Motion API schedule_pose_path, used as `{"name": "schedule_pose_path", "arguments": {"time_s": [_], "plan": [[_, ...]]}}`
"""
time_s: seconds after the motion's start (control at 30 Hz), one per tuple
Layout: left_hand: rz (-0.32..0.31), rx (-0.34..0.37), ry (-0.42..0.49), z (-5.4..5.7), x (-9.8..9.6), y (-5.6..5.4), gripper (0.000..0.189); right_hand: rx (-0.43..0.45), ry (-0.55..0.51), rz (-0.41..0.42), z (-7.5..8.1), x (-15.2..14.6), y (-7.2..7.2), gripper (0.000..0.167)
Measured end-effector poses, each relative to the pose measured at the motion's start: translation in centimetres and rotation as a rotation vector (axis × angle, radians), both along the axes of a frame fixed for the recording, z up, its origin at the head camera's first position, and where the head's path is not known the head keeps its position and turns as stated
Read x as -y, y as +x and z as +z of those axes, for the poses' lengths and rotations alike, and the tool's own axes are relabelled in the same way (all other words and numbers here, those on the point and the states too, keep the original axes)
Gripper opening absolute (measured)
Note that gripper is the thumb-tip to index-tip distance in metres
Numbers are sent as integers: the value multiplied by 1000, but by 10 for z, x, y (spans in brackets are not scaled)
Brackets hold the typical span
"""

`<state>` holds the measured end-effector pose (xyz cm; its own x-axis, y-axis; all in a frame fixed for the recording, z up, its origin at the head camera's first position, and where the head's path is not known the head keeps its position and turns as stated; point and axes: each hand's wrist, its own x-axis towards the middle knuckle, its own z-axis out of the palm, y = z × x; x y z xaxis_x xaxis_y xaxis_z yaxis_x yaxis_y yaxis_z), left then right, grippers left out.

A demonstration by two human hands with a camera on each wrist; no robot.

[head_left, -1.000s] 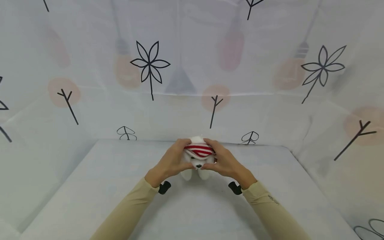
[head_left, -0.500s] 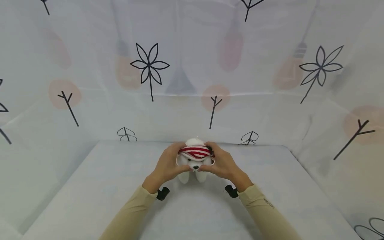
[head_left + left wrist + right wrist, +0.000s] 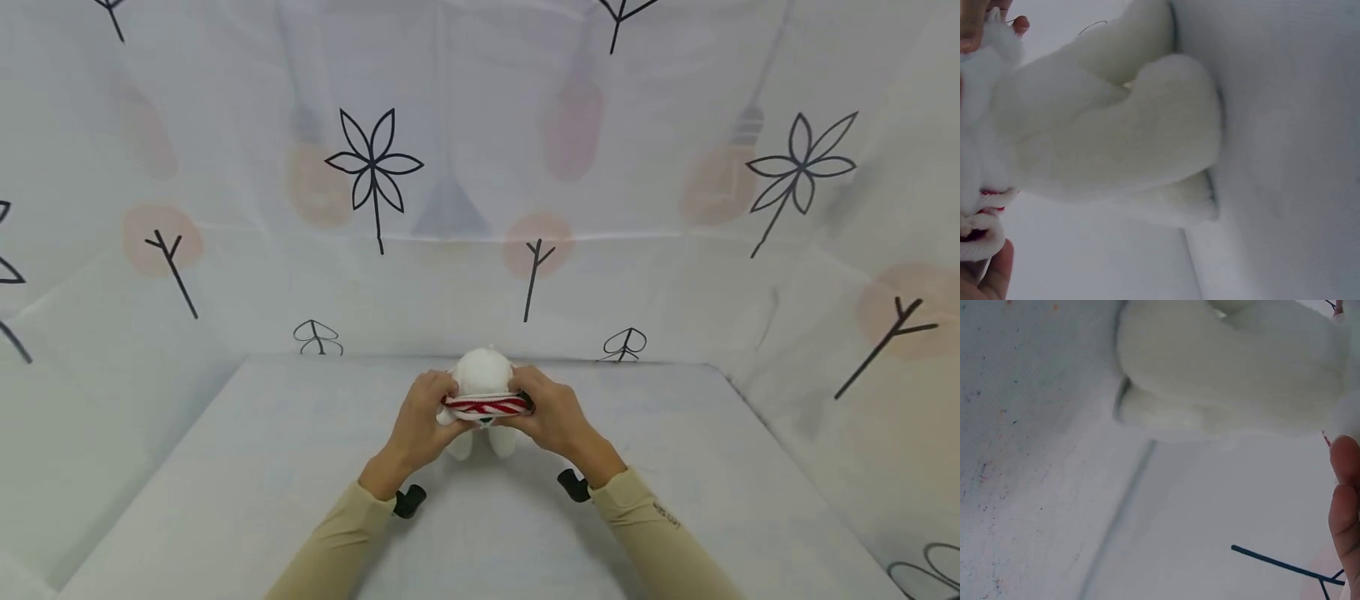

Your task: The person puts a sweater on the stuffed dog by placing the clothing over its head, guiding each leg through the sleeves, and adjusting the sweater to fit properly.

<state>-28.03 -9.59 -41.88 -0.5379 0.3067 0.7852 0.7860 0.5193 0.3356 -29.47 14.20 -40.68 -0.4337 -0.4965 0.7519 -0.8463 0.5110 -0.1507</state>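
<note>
A white plush dog stands on the table, its front legs showing below my hands. Around its head runs a red-and-white striped knit band, low over the face so the eyes are hidden and only the dark nose peeks out beneath. My left hand pinches one side of the band, fingers on top and thumb below. On the other side my right hand grips it the same way. The left wrist view shows the plush body and legs; the right wrist view catches my right fingers at the edge.
The dog stands on a white-covered table, near its back edge. Behind it hangs a pale cloth printed with flowers and twigs. A black wrist mount sits under my left wrist, another under my right.
Both hands have drawn the striped band downward over the dog's face. More of the white rounded top now shows, and the muzzle is mostly covered. The hands also shifted slightly left.
</note>
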Motion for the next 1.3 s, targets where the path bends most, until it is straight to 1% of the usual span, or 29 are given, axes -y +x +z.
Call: {"name": "schedule_pose_path", "arguments": {"time_s": [0.1, 0.3, 0.47, 0.53, 0.7, 0.8, 0.9, 1.07, 1.17, 1.3], "plan": [[4, -22, 1, -2, 0, -1, 51, -23, -23, 11, -2, -1, 0, 53], [4, -23, 10, -4, 0, -2, 53, 19, -35, -3, -7, 1, 0, 64], [32, -34, 6, 0, -2, -3, 55, 47, -37, -28, -4, 3, 0, 62], [49, -21, 1, 2, -2, -2, 56, 66, -35, -52, -2, 3, 1, 60], [92, 51, -24, 3, -5, 3, 54, 140, -26, -121, 0, 1, 4, 61], [106, 55, -22, 2, -6, 5, 48, 158, -11, -142, -2, 1, 5, 59], [105, 12, -14, 0, -8, 6, 39, 110, 0, -134, -5, 0, 4, 52], [101, -56, 17, -2, -12, 6, 30, -32, -12, -101, -9, 3, 2, 37], [107, -70, 47, -3, -13, 6, 30, -94, -45, -111, -8, 6, 1, 34], [121, -36, 51, -1, -16, 9, 37, -135, -77, -105, -7, 10, 3, 38]]}}
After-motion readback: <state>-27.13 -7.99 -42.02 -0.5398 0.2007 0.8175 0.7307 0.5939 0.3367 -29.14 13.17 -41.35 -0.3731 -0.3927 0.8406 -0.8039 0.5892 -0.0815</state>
